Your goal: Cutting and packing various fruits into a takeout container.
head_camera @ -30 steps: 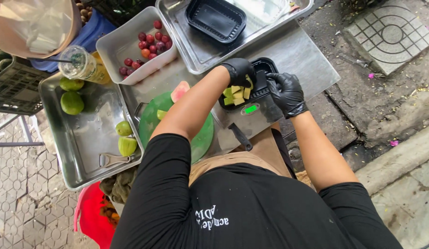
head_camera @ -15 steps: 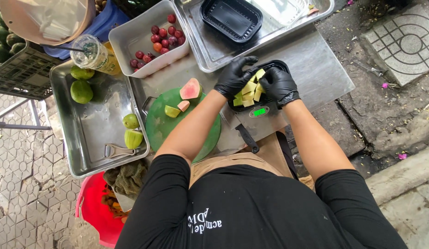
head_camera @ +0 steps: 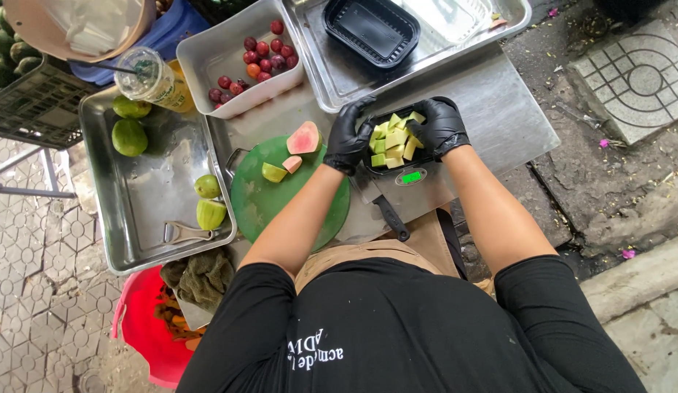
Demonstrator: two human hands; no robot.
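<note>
Both my hands wear black gloves. My left hand (head_camera: 349, 143) and my right hand (head_camera: 441, 126) cup the two sides of a black tray (head_camera: 392, 166) heaped with pale green and pink fruit chunks (head_camera: 393, 138). The tray rests on a small scale with a lit green display (head_camera: 411, 177). Left of it lies a round green cutting board (head_camera: 270, 209) carrying a pink-fleshed fruit half (head_camera: 304, 138) and two smaller pieces (head_camera: 274, 172). A black-handled knife (head_camera: 391, 217) lies below the scale.
A steel tray (head_camera: 135, 225) on the left holds green fruits and a peeler (head_camera: 184, 233). A steel tub (head_camera: 233, 54) has red fruits. Farther back sits another steel tray with an empty black tray (head_camera: 370, 29). An iced drink cup (head_camera: 153, 78), a red basin (head_camera: 146, 327) and a cloth (head_camera: 200, 276) sit nearby.
The view has shifted. My hands have settled the filled tray onto the scale and now grip it from both sides; a second ago it was held tilted higher.
</note>
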